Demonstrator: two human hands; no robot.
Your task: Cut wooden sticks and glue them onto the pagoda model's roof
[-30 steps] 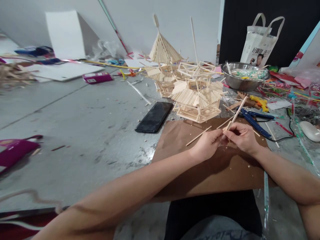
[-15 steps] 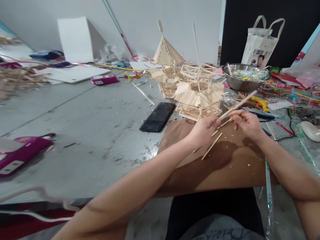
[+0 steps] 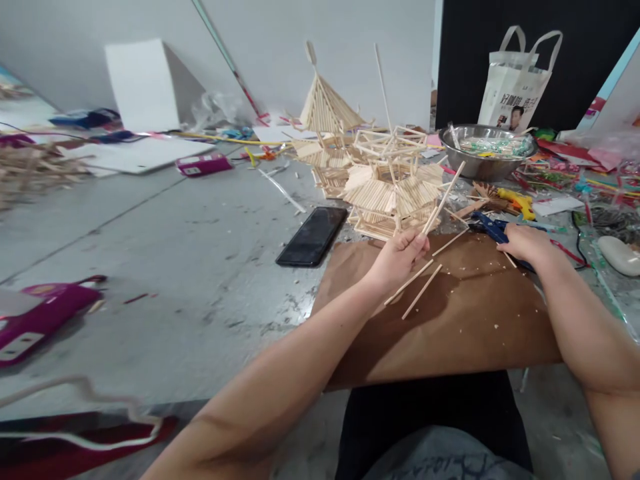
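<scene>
Taking up the dark-blue, long-handled pliers [image 3: 493, 228] seems the step: the right hand [image 3: 529, 243] covers them near the far right corner of the brown sheet [image 3: 465, 327], finger closure unclear. The left hand [image 3: 397, 258] pinches slim, pale wooden sticks [image 3: 443, 200] near the far edge; a firm handle grip is called for.

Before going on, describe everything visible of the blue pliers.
The pliers have blue, plastic-looking handles, seemingly spread, and a darker head that appears to point left. They are by the far right corner of the brown sheet. The right hand covers their middle, apparently touching a handle; grip unclear.
</scene>
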